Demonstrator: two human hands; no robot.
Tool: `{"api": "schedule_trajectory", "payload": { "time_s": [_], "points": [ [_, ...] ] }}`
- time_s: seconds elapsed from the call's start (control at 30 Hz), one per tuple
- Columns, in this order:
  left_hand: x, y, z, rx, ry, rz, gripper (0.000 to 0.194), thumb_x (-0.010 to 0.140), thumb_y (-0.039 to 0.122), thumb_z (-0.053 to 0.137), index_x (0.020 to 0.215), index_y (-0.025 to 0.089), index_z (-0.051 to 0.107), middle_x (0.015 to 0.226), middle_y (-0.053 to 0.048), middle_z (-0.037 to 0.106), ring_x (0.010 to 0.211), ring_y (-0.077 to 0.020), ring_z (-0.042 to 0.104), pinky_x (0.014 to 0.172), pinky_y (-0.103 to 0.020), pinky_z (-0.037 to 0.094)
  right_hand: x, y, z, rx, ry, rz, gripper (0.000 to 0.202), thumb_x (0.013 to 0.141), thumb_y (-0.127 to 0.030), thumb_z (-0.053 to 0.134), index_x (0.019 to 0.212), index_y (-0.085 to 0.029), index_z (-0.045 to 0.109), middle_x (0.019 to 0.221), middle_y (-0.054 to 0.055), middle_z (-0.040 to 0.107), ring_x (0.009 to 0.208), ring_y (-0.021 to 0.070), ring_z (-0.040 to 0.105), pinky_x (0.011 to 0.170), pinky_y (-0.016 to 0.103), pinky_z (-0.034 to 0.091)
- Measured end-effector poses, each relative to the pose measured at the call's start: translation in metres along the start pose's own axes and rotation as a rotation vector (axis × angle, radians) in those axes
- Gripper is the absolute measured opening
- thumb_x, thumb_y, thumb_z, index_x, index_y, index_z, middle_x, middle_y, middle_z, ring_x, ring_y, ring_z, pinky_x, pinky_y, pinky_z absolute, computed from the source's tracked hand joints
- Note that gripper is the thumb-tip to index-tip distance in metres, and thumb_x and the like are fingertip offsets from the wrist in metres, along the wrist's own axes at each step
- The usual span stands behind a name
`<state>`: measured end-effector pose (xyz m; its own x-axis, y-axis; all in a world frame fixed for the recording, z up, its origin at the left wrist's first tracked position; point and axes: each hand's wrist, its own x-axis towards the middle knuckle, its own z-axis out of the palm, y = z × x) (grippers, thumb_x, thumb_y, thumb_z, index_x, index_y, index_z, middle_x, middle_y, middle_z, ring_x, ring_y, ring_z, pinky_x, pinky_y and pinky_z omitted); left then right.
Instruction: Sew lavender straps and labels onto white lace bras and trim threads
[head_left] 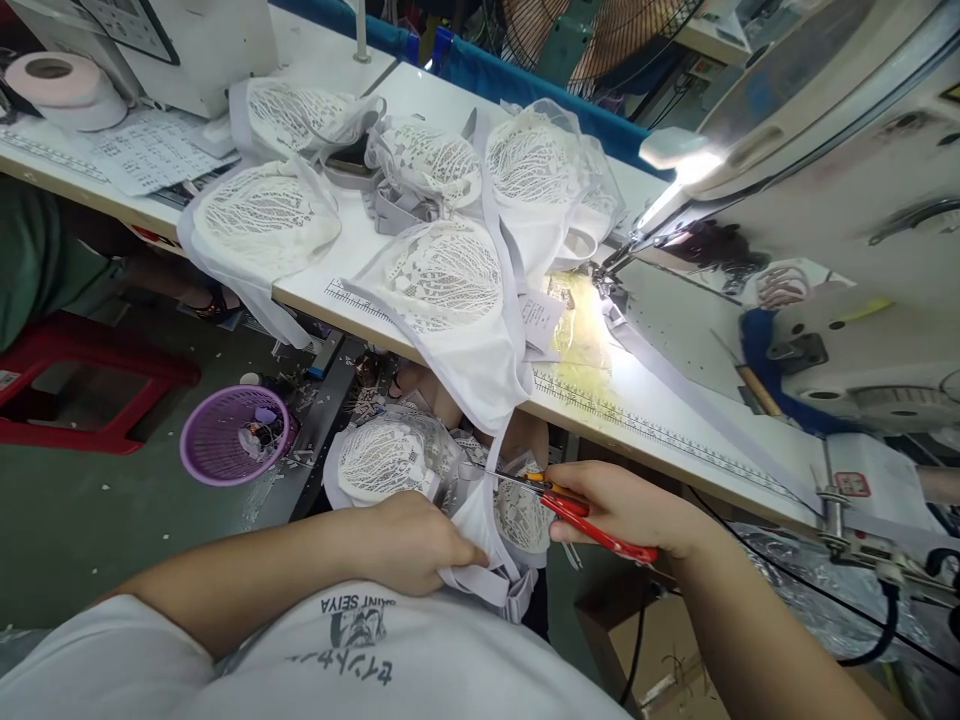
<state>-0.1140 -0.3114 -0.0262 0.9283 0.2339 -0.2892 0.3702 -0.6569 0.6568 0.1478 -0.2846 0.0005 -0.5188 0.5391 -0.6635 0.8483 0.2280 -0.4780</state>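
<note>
My left hand (424,545) is closed on the white lace bra (480,520) in my lap, gripping its band near the strap. In my right hand (611,505) are red-handled scissors (600,525), fingers wrapped round the handles. Their blades point left and meet the narrow white strip (496,450) that runs up from the bra in my lap to another lace bra (450,290) hanging over the table edge. Whether the blades are apart there is too small to tell.
More white lace bras (262,215) lie on the white table (645,390). The lit sewing machine (825,220) stands at the right. A purple basket (196,450) and a red stool (142,370) are on the floor at left; a cardboard box (660,640) sits below right. Another person's foot shows under the table.
</note>
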Motion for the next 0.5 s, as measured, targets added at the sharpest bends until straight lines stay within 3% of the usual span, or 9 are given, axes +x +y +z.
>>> {"api": "schedule_trajectory", "payload": {
  "time_s": [0.5],
  "points": [
    [-0.003,-0.0007,0.0024,-0.032,0.032,0.002,0.044,0.076,0.018,0.054,0.118,0.031,0.058,0.096,0.002,0.072,0.08,-0.0214,0.066,0.052,-0.026,0.034,0.0025,0.0082,0.0008,0.139,-0.044,0.015,0.04,0.075,-0.053,0.057,0.062,-0.02,0.036,0.06,-0.004,0.038,0.056,0.0112,0.031,0.051,0.024,0.027]
  ]
}}
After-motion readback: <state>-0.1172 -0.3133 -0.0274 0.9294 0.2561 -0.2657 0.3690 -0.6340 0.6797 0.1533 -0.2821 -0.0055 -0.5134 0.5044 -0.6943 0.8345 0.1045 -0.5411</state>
